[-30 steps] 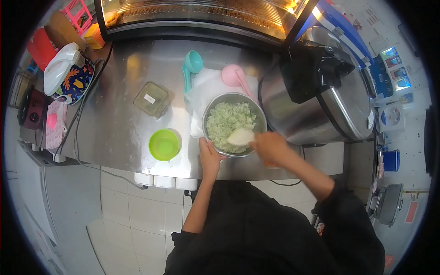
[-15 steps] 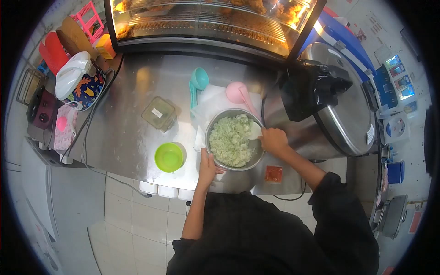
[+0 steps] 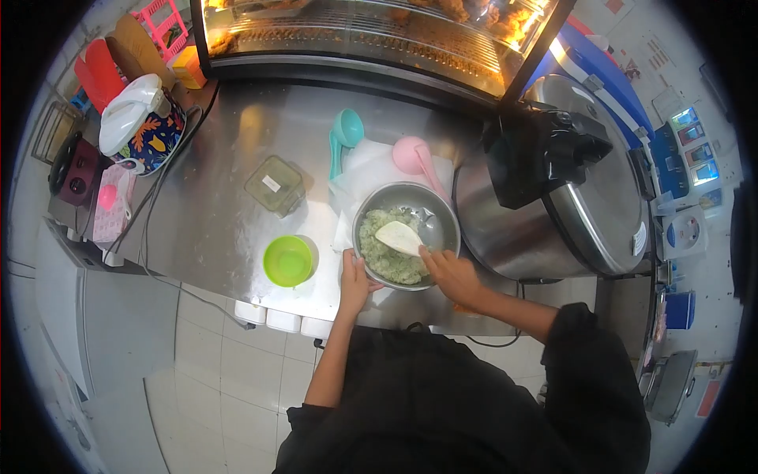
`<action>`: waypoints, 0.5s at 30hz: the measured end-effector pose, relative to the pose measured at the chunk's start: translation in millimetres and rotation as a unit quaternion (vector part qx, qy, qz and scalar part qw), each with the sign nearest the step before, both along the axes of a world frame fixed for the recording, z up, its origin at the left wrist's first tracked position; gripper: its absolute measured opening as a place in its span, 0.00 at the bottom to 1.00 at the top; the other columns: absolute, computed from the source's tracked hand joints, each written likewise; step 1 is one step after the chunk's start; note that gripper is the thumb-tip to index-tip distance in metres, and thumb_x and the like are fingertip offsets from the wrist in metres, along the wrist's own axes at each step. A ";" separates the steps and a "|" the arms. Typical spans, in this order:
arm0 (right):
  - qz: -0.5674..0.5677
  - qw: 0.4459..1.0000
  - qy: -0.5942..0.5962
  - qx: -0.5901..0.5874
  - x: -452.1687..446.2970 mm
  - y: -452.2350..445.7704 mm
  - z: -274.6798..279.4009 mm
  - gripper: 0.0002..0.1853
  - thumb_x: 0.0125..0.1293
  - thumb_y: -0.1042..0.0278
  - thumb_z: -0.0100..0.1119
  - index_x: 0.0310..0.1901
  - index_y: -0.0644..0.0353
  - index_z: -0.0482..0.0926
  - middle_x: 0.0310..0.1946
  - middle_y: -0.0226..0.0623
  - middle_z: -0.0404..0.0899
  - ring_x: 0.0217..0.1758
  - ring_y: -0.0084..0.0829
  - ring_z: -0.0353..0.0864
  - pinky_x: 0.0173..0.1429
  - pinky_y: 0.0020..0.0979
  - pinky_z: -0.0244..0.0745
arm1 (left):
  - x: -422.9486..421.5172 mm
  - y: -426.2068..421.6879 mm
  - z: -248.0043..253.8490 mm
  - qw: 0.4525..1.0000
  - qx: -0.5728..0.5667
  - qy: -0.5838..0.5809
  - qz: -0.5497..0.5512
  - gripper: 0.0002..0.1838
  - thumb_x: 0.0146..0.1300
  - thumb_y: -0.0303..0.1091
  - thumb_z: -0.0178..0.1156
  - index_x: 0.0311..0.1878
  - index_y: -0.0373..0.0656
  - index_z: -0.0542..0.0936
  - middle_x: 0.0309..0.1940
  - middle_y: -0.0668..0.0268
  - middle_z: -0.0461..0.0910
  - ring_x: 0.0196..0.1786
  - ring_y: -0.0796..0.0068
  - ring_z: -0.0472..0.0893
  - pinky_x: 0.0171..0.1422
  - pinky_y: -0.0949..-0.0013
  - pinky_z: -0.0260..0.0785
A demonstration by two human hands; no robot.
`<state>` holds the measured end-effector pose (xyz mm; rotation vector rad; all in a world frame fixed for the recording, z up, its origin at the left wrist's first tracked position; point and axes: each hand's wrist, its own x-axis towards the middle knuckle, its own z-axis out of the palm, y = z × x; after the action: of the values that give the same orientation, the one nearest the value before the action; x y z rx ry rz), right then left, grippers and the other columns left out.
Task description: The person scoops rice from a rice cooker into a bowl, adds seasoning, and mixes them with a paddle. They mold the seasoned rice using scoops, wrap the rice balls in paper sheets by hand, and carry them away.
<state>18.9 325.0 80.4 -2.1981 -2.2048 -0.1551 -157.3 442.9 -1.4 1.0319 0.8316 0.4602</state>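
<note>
A round metal bowl (image 3: 447,229) holds pale green-tinted rice (image 3: 388,257), gathered mostly toward its left and near side. My left hand (image 3: 354,282) grips the bowl by its near left rim, thumb on the rim and fingers against the outside. In my right hand (image 3: 452,276) is a white rice paddle (image 3: 399,237), its broad blade lying over the rice. Behind the bowl, a pink scoop (image 3: 408,155) and a turquoise scoop (image 3: 347,128) rest by a white plastic sheet (image 3: 365,164).
A green bowl (image 3: 288,261) and a lidded square container (image 3: 275,186) stand on the steel counter (image 3: 205,229) to the left. A large metal cooker (image 3: 505,229) is close on the right. At the back is a lit food display case (image 3: 355,47).
The paddle has swung from the bowl's right side to its middle, and my right hand has moved nearer and left. The rice has shifted away from the bowl's far right.
</note>
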 end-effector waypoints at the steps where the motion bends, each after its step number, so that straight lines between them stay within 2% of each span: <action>1: -0.011 1.000 0.025 -0.008 -2.5 -2.1 13.5 0.17 0.54 0.69 0.50 0.46 0.62 0.70 0.27 0.38 0.76 0.30 0.38 0.79 0.27 0.35 0.74 | 0.4 -2.1 -1.3 1.000 -0.007 -0.003 0.014 0.11 0.71 0.36 0.34 0.53 0.46 0.55 0.38 0.58 0.74 0.28 0.74 0.81 0.27 0.77 0.76; 2: -0.011 1.000 0.024 -0.011 -3.1 -0.1 29.2 0.17 0.54 0.69 0.50 0.46 0.62 0.70 0.27 0.38 0.76 0.30 0.38 0.79 0.27 0.35 0.74 | 0.8 -3.3 -2.4 0.999 -0.014 -0.007 0.028 0.11 0.71 0.36 0.34 0.53 0.46 0.56 0.38 0.58 0.74 0.28 0.73 0.80 0.27 0.76 0.77; 4: -0.187 0.965 0.150 -0.106 1.4 12.4 56.2 0.16 0.60 0.64 0.48 0.48 0.64 0.69 0.25 0.43 0.78 0.30 0.47 0.79 0.29 0.42 0.74 | 0.5 -3.8 -2.9 1.000 -0.007 -0.003 0.021 0.11 0.70 0.36 0.33 0.53 0.45 0.56 0.38 0.58 0.74 0.28 0.73 0.80 0.27 0.76 0.77; 5: -0.188 0.965 0.149 -0.109 5.1 19.3 50.9 0.16 0.60 0.64 0.48 0.48 0.64 0.69 0.25 0.43 0.78 0.30 0.47 0.79 0.29 0.42 0.74 | -0.3 -3.8 -2.8 1.000 0.003 0.003 0.012 0.11 0.70 0.36 0.33 0.53 0.45 0.56 0.38 0.58 0.74 0.29 0.73 0.80 0.28 0.76 0.77; 7: -0.247 0.934 0.254 -0.042 7.3 32.0 25.0 0.15 0.63 0.57 0.46 0.39 0.63 0.70 0.23 0.48 0.78 0.28 0.53 0.78 0.30 0.47 0.73 | 0.2 -5.6 -1.2 1.000 0.010 0.004 0.022 0.12 0.70 0.36 0.34 0.53 0.44 0.56 0.39 0.57 0.73 0.30 0.72 0.80 0.28 0.75 0.78; 8: -0.250 0.934 0.251 -0.047 -5.3 30.1 10.9 0.15 0.63 0.57 0.46 0.39 0.63 0.70 0.23 0.48 0.78 0.28 0.53 0.78 0.30 0.47 0.73 | 2.1 -8.3 -0.5 0.999 0.019 0.004 0.034 0.12 0.70 0.36 0.34 0.53 0.43 0.56 0.40 0.56 0.73 0.31 0.71 0.80 0.28 0.75 0.78; 10: -0.294 0.925 0.181 -0.161 -44.5 21.1 -13.6 0.16 0.64 0.55 0.46 0.32 0.63 0.70 0.23 0.47 0.78 0.27 0.48 0.79 0.30 0.45 0.74 | 7.0 -13.3 -0.9 0.998 0.040 0.024 0.050 0.12 0.70 0.36 0.35 0.53 0.43 0.57 0.40 0.55 0.72 0.32 0.71 0.80 0.28 0.74 0.78; 11: -0.294 0.924 0.177 -0.169 -54.1 19.0 -15.8 0.16 0.64 0.55 0.46 0.32 0.63 0.70 0.23 0.47 0.78 0.27 0.48 0.79 0.30 0.45 0.74 | 8.5 -14.7 -1.4 0.994 0.066 0.046 0.069 0.12 0.70 0.36 0.35 0.53 0.42 0.57 0.40 0.55 0.72 0.33 0.70 0.80 0.28 0.73 0.78; 14: -0.322 0.907 0.162 -0.219 -63.4 15.9 -26.1 0.15 0.66 0.56 0.43 0.35 0.62 0.68 0.22 0.50 0.77 0.22 0.48 0.77 0.24 0.45 0.71 | 3.9 -15.3 -0.8 0.996 0.048 0.035 0.062 0.13 0.70 0.36 0.36 0.53 0.41 0.58 0.41 0.53 0.71 0.35 0.68 0.79 0.27 0.73 0.79; 15: -0.256 0.939 0.151 -0.175 -45.8 26.4 -36.9 0.15 0.67 0.57 0.42 0.36 0.62 0.68 0.22 0.49 0.77 0.22 0.47 0.77 0.25 0.45 0.71 | 3.7 -13.6 2.3 0.996 0.063 0.036 0.053 0.13 0.70 0.36 0.36 0.53 0.41 0.58 0.38 0.55 0.73 0.32 0.70 0.80 0.26 0.73 0.78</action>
<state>-26.9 351.4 43.5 -2.7098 -1.5576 0.5747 -153.6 429.3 1.0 1.1295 0.9340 0.5744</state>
